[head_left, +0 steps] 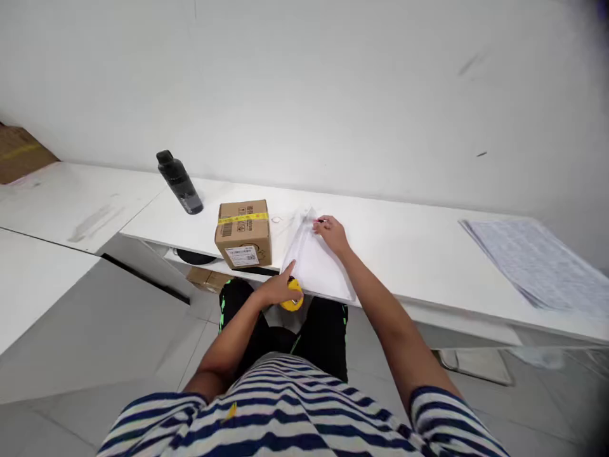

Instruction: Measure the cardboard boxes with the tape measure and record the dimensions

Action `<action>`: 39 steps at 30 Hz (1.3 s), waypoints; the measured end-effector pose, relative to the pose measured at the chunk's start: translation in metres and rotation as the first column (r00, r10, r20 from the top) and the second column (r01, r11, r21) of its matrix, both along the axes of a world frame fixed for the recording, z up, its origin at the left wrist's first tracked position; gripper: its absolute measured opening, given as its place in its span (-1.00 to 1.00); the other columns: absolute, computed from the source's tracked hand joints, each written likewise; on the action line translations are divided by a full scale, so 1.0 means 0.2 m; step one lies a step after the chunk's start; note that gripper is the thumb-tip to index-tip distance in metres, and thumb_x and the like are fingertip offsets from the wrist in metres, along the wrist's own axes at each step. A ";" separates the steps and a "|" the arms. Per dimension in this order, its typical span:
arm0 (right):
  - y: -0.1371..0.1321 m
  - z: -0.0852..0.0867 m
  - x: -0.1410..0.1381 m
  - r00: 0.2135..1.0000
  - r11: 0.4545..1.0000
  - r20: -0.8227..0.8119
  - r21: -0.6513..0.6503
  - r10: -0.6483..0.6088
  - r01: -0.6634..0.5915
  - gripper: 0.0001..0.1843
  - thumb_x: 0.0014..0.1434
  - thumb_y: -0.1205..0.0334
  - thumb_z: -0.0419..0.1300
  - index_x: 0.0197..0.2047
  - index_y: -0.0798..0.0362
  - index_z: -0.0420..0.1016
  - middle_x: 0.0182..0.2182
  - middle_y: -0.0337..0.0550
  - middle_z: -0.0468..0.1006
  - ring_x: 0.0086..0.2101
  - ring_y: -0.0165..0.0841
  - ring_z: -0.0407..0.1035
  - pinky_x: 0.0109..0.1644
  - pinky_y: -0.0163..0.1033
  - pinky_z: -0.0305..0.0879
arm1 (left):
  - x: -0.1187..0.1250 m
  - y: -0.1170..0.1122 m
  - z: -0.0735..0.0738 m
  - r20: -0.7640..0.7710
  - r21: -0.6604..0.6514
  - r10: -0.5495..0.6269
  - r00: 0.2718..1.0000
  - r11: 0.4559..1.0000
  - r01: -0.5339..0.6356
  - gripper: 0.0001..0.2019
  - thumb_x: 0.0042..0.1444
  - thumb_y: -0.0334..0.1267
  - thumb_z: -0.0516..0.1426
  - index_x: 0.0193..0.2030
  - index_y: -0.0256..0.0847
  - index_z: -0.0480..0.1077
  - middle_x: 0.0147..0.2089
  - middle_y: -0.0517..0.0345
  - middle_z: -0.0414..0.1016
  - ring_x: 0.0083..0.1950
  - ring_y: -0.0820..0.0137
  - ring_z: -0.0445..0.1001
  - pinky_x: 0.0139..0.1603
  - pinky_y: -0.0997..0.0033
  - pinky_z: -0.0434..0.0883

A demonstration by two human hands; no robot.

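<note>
White paper (320, 270) lies at the desk's front edge, with a pale, see-through strip (299, 236) along its left side. My left hand (278, 289) is closed around a yellow tape measure (292, 303) at the desk edge, just off the paper's lower left corner. Its index finger points forward onto the paper's left edge. Near the paper's top, my right hand (333, 235) pinches a small dark pen (320, 221), mostly covered by the fingers. I cannot tell whether the pen's tip touches the paper or the strip.
A taped cardboard box (243, 235) stands left of the paper. Behind it to the left is a black bottle (179, 183). Several printed sheets (537, 260) lie at the right end of the white desk (409, 247). A wall rises along the back.
</note>
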State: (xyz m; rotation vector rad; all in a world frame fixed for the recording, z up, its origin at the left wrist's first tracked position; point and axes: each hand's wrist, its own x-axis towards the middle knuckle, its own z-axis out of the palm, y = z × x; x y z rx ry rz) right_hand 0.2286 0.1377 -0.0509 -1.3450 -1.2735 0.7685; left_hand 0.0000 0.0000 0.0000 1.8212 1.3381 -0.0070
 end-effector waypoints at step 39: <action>-0.12 -0.04 -0.11 0.984 0.983 0.160 -0.176 0.073 -0.044 -0.66 0.16 -0.04 0.14 -0.54 -0.02 0.34 -0.53 -0.24 0.44 -0.39 -0.31 0.28 -0.26 -0.19 0.18 | -0.24 0.02 -0.36 0.019 0.259 0.054 0.998 0.964 -0.057 -0.05 0.13 -0.09 0.19 0.58 -0.03 -0.20 0.08 0.03 0.60 0.06 0.12 0.59 0.04 0.28 0.42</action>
